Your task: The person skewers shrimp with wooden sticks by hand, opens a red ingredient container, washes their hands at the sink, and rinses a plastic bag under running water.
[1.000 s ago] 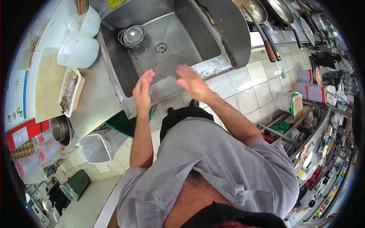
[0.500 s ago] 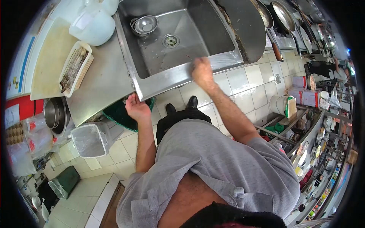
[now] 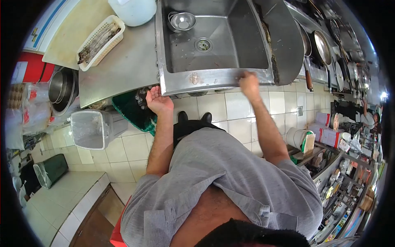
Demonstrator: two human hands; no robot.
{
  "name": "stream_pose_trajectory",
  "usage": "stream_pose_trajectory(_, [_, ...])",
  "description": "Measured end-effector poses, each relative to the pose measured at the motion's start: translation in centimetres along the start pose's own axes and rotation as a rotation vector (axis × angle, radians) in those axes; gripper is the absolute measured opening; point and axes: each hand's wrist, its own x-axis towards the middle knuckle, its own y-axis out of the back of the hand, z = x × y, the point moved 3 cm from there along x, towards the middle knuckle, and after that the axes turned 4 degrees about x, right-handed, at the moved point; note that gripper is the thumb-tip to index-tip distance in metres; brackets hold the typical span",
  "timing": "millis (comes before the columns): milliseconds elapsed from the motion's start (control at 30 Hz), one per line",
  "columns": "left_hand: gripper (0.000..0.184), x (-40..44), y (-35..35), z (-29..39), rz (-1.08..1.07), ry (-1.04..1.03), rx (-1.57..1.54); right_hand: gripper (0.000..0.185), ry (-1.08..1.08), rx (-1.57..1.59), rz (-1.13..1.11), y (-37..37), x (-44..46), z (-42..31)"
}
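My right hand (image 3: 249, 85) is closed at the front rim of the steel sink (image 3: 212, 77), towards its right end. Whatever its fingers hold, if anything, is hidden and a little blurred. My left hand (image 3: 159, 100) is open, palm up with the fingers loosely bent, by the sink's front left corner and the edge of the steel counter (image 3: 119, 76). A blotchy light patch marks the rim left of my right hand. Inside the sink, small metal bowls (image 3: 183, 22) sit at the back left, and a drain (image 3: 203, 45) is in the floor of the basin.
On the counter lies a white basket (image 3: 101, 42) with dark, thin items, near a white tub (image 3: 133, 11). A green bin (image 3: 133, 107) and a grey bin (image 3: 87, 129) stand below. Pans (image 3: 321, 46) are on the right. A person (image 3: 367, 119) is far right.
My right hand has slid rightward along the sink's front rim, still closed. My left hand stays open by the sink corner. The view has shifted, so the sink appears higher and farther right.
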Motion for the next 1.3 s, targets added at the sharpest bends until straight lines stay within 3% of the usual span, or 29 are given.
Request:
stream_pose_trajectory(67, [0.028, 0.2, 0.1, 0.0, 0.002, -0.014, -0.009, 0.016, 0.015, 0.069, -0.064, -4.3, -0.1, -4.9])
stream_pose_trajectory(133, [0.028, 0.5, 0.5, -0.2, 0.017, -0.017, -0.039, 0.021, 0.191, 0.096, -0.125, -7.1, -0.8, -11.4])
stream_pose_trajectory(167, [0.028, 0.5, 0.4, -0.3, 0.026, -0.032, -0.041, 0.026, 0.172, 0.377, -0.030, -8.4, -1.2, -13.3])
stream_pose_trajectory(267, [0.029, 0.4, 0.1, -0.3, 0.008, -0.003, -0.065, 0.031, 0.157, 0.457, -0.223, -6.5, -0.1, -15.7])
stream_pose_trajectory(400, [0.031, 0.0, -0.3, -0.4, 0.022, -0.025, -0.076, 0.035, 0.134, 0.393, -0.010, -6.1, 2.4, -12.3])
stream_pose_trajectory(433, [0.032, 0.0, -0.3, -0.5, 0.017, -0.025, -0.071, 0.028, 0.181, 0.260, -0.066, -6.9, 2.4, -13.2])
stream_pose_trajectory(600, [0.034, 0.2, 0.1, -0.6, -0.006, -0.006, -0.095, 0.021, 0.332, 0.300, -0.076, -8.9, -0.5, -19.0])
stream_pose_trajectory(767, [0.035, 0.0, 0.0, -0.5, -0.037, 0.014, -0.099, 0.023, 0.335, 0.348, -0.297, -10.6, -1.1, -21.2])
stream_pose_trajectory(833, [0.035, 1.0, 0.8, -0.6, -0.110, -0.073, 0.047, 0.024, 0.343, 0.453, -0.292, -11.0, -2.2, -23.1])
stream_pose_trajectory(900, [0.033, 1.8, 1.7, -0.5, -0.171, -0.004, -0.025, 0.025, 0.343, 0.556, -0.283, -9.6, -2.2, -24.2])
stream_pose_trajectory(967, [0.032, 1.2, 1.1, -0.5, -0.229, 0.065, -0.093, 0.028, 0.284, 0.651, -0.533, -7.1, -1.7, -25.2])
stream_pose_trajectory(1033, [0.030, -0.7, -0.8, -0.3, 0.071, 0.090, -0.150, 0.031, 0.417, 0.435, -0.321, -8.8, -0.1, -20.9])
stream_pose_trajectory(1100, [0.030, 0.1, 0.3, -0.5, 0.017, 0.079, -0.150, 0.031, 0.439, 0.293, -0.119, -6.5, 0.8, -16.6])
stream_pose_trajectory(1167, [0.029, 0.4, 0.4, -0.5, -0.040, 0.067, -0.152, 0.029, 0.085, 0.235, -0.263, -4.7, 1.0, -13.9])
stream_pose_trajectory(1300, [0.030, -0.2, 0.3, -0.8, 0.036, 0.047, -0.139, 0.030, 0.324, 0.075, -0.372, -7.5, -1.0, -17.3])
